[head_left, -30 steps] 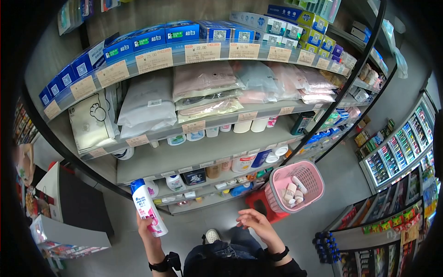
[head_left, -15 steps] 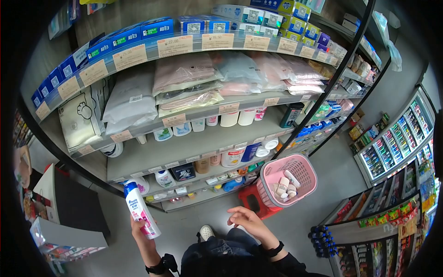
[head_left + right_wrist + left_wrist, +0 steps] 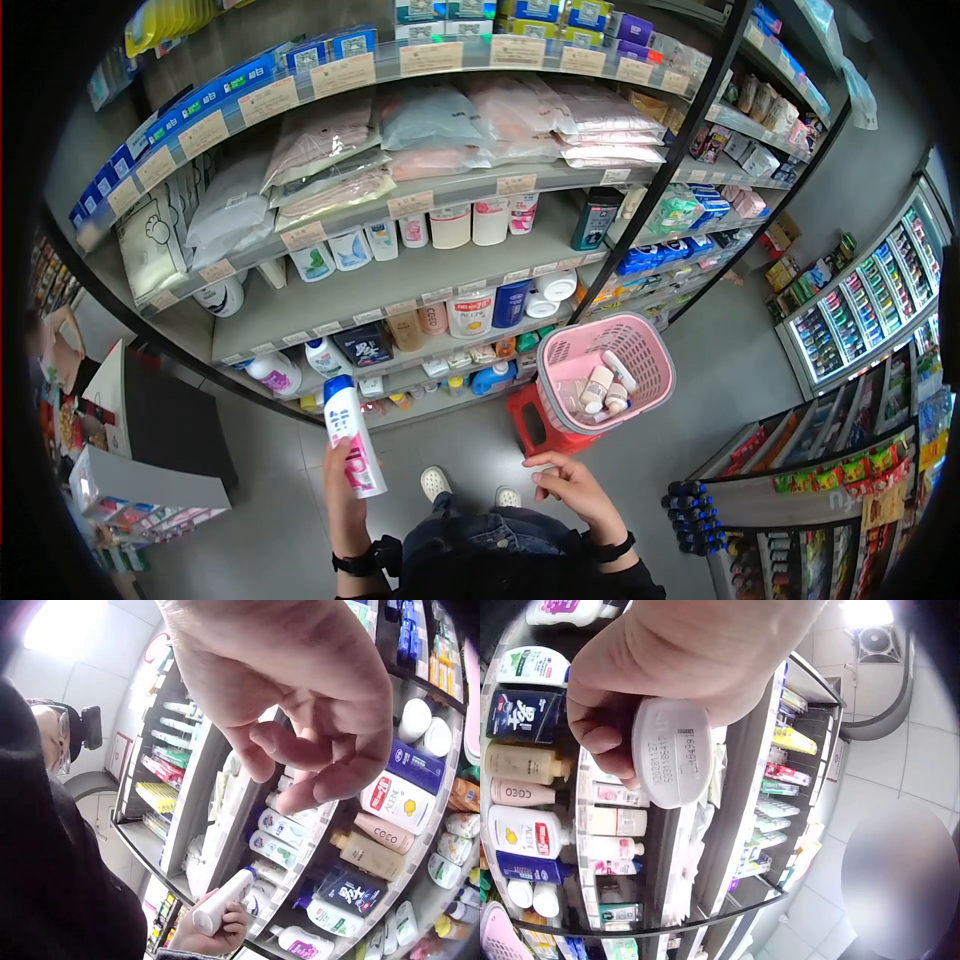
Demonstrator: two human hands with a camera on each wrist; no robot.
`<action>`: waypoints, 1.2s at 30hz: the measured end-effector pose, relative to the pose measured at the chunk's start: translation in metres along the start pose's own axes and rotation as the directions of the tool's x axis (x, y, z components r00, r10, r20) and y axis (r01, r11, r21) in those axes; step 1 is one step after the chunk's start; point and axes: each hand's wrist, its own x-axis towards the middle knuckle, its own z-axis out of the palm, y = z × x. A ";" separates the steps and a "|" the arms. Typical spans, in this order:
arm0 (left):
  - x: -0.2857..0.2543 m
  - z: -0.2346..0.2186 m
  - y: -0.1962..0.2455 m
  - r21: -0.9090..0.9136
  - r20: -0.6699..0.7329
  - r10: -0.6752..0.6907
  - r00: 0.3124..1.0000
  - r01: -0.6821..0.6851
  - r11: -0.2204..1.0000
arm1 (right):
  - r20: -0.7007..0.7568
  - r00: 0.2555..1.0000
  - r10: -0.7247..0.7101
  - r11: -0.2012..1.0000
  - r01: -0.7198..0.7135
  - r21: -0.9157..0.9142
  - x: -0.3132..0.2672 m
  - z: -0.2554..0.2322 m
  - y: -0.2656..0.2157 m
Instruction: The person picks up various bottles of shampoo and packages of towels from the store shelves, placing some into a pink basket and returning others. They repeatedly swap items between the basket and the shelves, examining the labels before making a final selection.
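Note:
In the head view my left hand (image 3: 345, 495) grips a white shampoo bottle (image 3: 353, 445) with a blue cap and pink lower label, upright and slightly tilted before the lower shelves. Its printed white base (image 3: 673, 754) faces the left wrist camera, the fingers (image 3: 607, 739) wrapped round the side. My right hand (image 3: 582, 490) hangs loosely curled in front of my body with nothing in it. Beyond that hand stands a pink basket (image 3: 655, 365) holding several small pale bottles (image 3: 597, 385). From the right wrist view, the gripped bottle (image 3: 223, 900) shows beyond the right hand (image 3: 322, 690).
The basket rests on a red stool (image 3: 530, 420) by the shelf's front. Bottles (image 3: 470, 312), bagged textiles (image 3: 430, 115) and toothpaste boxes (image 3: 330, 45) fill the shelves. A dark post (image 3: 690, 140) divides the shelving. A counter (image 3: 165, 420) stands left; another rack (image 3: 800, 480) stands right.
The head view has turned right, so the shelves slide left. My left hand has carried the shampoo bottle rightward, closer to the right hand. The right hand stays loosely curled.

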 end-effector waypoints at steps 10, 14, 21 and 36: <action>-0.073 0.037 -0.039 0.140 -0.047 0.014 0.999 -0.007 0.990 | 0.111 0.993 0.036 0.999 -0.037 0.005 -0.021 -0.053 0.015; -0.091 0.030 -0.061 0.175 -0.015 -0.065 0.998 0.066 0.982 | 0.182 0.983 0.010 1.000 -0.010 -0.002 -0.025 -0.064 0.022; -0.125 0.042 -0.077 0.146 0.004 -0.056 0.998 0.055 0.988 | 0.204 0.979 0.004 0.999 0.005 -0.041 -0.032 -0.072 0.020; -0.145 0.046 -0.082 0.244 0.025 -0.014 1.000 0.007 0.970 | 0.264 0.964 -0.003 0.997 0.023 -0.071 -0.038 -0.078 0.019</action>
